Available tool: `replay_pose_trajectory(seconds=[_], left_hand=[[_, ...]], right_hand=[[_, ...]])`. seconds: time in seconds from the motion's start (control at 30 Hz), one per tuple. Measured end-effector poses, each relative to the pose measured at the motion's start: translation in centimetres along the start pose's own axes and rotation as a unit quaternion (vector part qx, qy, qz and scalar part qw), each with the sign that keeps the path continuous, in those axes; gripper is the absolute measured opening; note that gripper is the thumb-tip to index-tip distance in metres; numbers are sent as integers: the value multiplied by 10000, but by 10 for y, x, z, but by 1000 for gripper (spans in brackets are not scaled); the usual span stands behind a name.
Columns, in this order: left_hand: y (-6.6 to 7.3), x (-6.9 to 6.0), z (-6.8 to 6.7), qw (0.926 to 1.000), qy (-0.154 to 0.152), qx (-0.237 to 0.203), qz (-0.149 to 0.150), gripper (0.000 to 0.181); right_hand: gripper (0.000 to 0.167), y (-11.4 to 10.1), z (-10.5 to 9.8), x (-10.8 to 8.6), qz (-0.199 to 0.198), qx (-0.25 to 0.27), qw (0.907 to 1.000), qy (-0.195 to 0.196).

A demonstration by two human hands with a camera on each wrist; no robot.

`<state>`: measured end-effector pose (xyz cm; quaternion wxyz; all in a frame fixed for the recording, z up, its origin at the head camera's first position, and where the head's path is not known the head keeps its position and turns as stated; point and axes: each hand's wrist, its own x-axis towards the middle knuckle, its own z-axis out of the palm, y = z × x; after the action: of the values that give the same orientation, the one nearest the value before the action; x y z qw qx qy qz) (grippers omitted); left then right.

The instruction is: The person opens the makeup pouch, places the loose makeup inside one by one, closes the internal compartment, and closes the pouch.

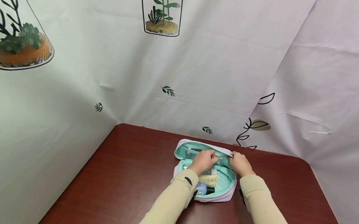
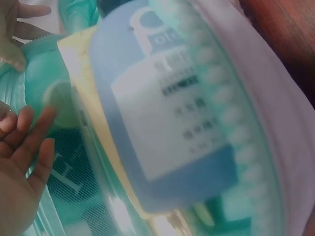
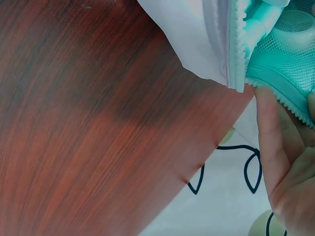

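A pale lilac pouch (image 1: pixel 220 199) with a mint lining lies unzipped, its lid (image 1: pixel 183 141) raised at the back. My right hand (image 1: pixel 240 164) grips the lid's right edge; in the right wrist view the fingers (image 3: pixel 269 128) are at its toothed zipper edge (image 3: pixel 288 102). My left hand (image 1: pixel 205 161) is over the pouch in front of the lid's mesh pocket (image 2: pixel 74 162). In the left wrist view its fingers are loosely bent, apart, with nothing visible between them. A blue bottle (image 1: pixel 201 189) with a black cap and a cream tube (image 1: pixel 209 180) lie inside the pouch.
The pouch stands on a dark red wooden table (image 1: pixel 125 177), near its back edge. White cloth (image 1: pixel 213 76) printed with plants hangs behind and to both sides. Round items (image 2: pixel 74 164) show through the lid's mesh. Both forearms, in cream sleeves, reach in from the front.
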<state>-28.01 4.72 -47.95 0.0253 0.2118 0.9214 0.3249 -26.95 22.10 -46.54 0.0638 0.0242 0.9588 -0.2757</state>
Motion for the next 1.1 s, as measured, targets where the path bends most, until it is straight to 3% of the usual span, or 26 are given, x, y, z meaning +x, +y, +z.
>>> replay_pose_trajectory(seconds=[0.4,0.67,0.87,1.1], left_hand=[[-24,-8,-10,9992,396,65,-38,28],[-33,-15,-14,9935,793,807,144,28],[-31,-17,-23,9939,710,843,80,36],[-33,-19,-26,9938,610,932,-26,33]], right_hand=[[32,5,4,4,247,-70,9996,-124],[35,6,3,4,153,-99,9997,-163],[37,5,3,2,173,-44,9997,-182],[37,4,3,0,165,-103,9997,-148]])
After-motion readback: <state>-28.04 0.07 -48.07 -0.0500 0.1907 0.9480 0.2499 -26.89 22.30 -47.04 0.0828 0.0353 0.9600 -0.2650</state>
